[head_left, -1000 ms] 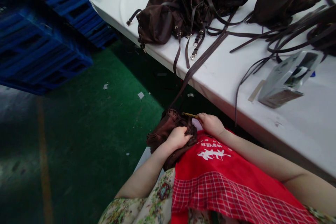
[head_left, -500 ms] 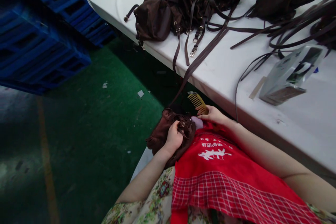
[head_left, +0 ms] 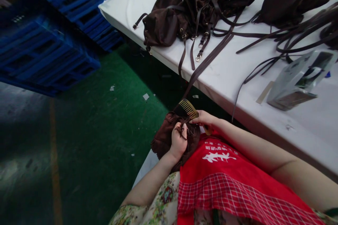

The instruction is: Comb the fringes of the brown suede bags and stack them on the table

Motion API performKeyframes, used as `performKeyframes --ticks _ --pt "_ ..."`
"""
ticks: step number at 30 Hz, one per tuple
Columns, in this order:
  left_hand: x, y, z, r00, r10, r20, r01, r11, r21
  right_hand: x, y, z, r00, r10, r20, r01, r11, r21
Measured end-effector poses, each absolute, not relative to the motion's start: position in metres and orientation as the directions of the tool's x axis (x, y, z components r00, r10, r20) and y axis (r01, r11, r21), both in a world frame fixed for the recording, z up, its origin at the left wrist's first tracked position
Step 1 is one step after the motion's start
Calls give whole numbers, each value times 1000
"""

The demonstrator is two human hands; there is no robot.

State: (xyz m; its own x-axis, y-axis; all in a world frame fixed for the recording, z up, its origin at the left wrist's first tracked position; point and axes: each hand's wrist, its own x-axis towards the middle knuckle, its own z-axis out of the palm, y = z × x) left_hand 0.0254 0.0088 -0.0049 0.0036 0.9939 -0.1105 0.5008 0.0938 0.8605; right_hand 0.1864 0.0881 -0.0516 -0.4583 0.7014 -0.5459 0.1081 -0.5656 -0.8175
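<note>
The left hand (head_left: 179, 141) has its fingers closed on the fringe of a brown bag (head_left: 163, 139), which lies just left of the red apron (head_left: 224, 179). Above the apron's top edge, the right hand (head_left: 205, 119) grips a comb (head_left: 188, 108) with its fingers closed.

Matt brown suede-like cloth on the fringed pouch (head_left: 169, 135), a tan, wood-look, smooth comb (head_left: 188, 108), a smooth white worktop (head_left: 237, 81), glossy leather-like straps (head_left: 211, 56) with small shiny metal buckles, a red cloth apron (head_left: 224, 179), a rough green floor (head_left: 105, 112), blue plastic pallets (head_left: 47, 49)
</note>
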Motion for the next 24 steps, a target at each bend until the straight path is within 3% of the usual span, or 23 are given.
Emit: performKeyframes --ticks 4,10,19,24 --pt "24 9 -4 25 995 -101 521 73 851 188 85 -54 -449 661 -601 309 -517 -799" --pt "26 10 -3 8 998 -67 562 51 826 190 87 -35 -459 770 -443 -55 -523 -851" --pt "28 16 23 144 989 34 580 -112 807 171 69 -28 -613 639 -464 -255 -716 -650" --pt "26 42 41 207 978 19 590 -140 795 166 54 -27 -721 522 -456 -246 -808 -536"
